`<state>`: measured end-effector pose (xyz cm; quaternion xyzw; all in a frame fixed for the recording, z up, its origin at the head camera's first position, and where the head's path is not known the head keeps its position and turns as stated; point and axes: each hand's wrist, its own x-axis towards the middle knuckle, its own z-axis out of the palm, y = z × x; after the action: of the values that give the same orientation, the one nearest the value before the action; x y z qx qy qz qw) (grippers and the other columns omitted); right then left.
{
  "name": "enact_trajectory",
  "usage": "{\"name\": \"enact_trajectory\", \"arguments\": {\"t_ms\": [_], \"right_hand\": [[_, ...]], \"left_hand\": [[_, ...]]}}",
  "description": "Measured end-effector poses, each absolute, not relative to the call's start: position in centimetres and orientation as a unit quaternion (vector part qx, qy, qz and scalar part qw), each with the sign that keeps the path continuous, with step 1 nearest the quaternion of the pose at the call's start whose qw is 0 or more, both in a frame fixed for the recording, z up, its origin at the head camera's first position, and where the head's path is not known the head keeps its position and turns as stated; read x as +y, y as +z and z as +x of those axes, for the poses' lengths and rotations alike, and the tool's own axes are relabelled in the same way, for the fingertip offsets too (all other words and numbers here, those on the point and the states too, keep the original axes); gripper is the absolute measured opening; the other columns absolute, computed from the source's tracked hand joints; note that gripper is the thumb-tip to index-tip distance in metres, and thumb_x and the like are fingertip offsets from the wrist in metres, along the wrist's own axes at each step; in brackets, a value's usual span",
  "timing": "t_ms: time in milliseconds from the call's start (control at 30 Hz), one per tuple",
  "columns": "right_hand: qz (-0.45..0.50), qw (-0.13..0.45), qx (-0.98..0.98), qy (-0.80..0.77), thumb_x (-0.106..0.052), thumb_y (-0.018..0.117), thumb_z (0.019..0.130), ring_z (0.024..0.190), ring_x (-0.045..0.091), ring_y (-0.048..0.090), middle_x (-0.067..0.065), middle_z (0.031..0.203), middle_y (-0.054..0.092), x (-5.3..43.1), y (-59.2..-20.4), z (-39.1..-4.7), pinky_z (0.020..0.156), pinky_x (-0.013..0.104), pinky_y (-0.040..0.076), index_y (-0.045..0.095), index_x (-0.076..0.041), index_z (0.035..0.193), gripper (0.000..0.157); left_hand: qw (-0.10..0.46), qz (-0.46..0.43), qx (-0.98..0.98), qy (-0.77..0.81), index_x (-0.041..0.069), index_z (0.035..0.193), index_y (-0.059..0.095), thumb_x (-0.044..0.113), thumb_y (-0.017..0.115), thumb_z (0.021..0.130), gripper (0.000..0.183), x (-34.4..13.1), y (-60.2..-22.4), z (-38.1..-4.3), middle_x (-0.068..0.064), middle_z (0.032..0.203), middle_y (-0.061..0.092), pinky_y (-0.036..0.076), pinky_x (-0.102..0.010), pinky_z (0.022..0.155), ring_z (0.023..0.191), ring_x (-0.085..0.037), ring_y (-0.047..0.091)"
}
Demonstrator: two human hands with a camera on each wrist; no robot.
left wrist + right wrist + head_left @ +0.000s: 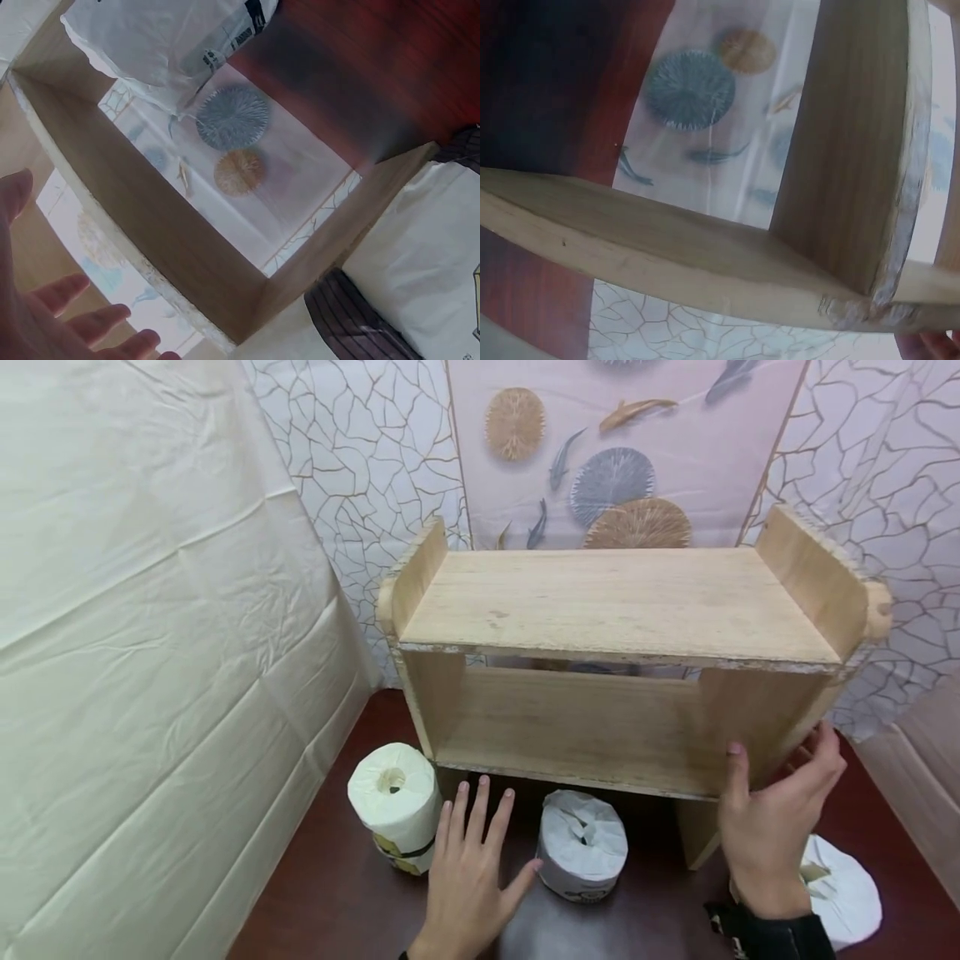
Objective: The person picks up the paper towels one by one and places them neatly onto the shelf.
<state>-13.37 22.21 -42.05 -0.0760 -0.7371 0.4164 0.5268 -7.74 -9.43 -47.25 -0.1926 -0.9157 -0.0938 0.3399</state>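
Note:
A light wooden shelf (570, 718) with two boards and side panels stands on the table, its edges rough and worn. My right hand (780, 818) grips its right side panel, thumb at the front and fingers around the outer side. In the right wrist view, the fingertips (928, 345) show at the panel's outer side. My left hand (472, 868), fingers spread and holding nothing, is in front of the lower board. It lies between a wrapped toilet paper roll (405, 827) on the left and another wrapped roll (582, 852) in the middle, under the shelf's front.
A third wrapped roll (847, 893) lies to the right, partly behind my right wrist. The dark red table (337, 852) meets a cream cloth wall (165, 677) on the left. Behind the shelf hangs a patterned cloth (555, 452) with fish and round shapes.

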Motion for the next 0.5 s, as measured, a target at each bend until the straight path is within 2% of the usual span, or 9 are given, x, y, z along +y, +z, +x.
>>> {"name": "enact_trajectory", "arguments": {"t_ms": [100, 200, 300, 500], "right_hand": [[-0.079, 0.529, -0.726, 0.431, -0.027, 0.078, 0.098, 0.114, 0.002, 0.052, -0.018, 0.135, 0.040, 22.9, -41.7, -13.8, 0.098, 0.015, 0.039, 0.037, -0.013, 0.157, 0.073], [-0.074, 0.532, -0.724, 0.433, -0.021, 0.079, 0.097, 0.112, -0.006, 0.049, -0.021, 0.132, 0.040, 23.3, -41.3, -14.2, 0.096, 0.014, 0.040, 0.040, -0.013, 0.155, 0.071], [-0.066, 0.531, -0.728, 0.430, -0.019, 0.079, 0.096, 0.115, -0.003, 0.049, -0.020, 0.132, 0.043, 23.5, -41.1, -14.5, 0.095, 0.014, 0.038, 0.044, -0.012, 0.154, 0.068], [-0.071, 0.549, -0.701, 0.450, -0.022, 0.077, 0.092, 0.121, 0.017, 0.055, -0.027, 0.122, 0.048, 23.9, -40.7, -16.0, 0.102, 0.027, 0.039, 0.060, -0.008, 0.143, 0.056]], "left_hand": [[0.339, -0.196, -0.916, -0.090, 0.017, 0.162, 0.045, 0.060, 0.082, 0.084, 0.096, -9.7, -47.2, -7.7, -0.014, 0.165, 0.043, 0.038, -0.058, 0.115, 0.149, -0.042, 0.042], [0.339, -0.198, -0.915, -0.089, 0.018, 0.160, 0.047, 0.058, 0.083, 0.084, 0.094, -9.9, -47.2, -7.6, -0.012, 0.164, 0.045, 0.039, -0.058, 0.115, 0.147, -0.041, 0.045], [0.340, -0.203, -0.914, -0.092, 0.018, 0.160, 0.048, 0.056, 0.083, 0.085, 0.091, -10.1, -47.1, -7.5, -0.011, 0.163, 0.047, 0.039, -0.058, 0.115, 0.147, -0.040, 0.046], [0.342, -0.218, -0.908, -0.103, 0.017, 0.160, 0.048, 0.055, 0.075, 0.092, 0.082, -10.4, -47.0, -7.5, -0.011, 0.161, 0.049, 0.041, -0.057, 0.114, 0.145, -0.037, 0.048]]}}
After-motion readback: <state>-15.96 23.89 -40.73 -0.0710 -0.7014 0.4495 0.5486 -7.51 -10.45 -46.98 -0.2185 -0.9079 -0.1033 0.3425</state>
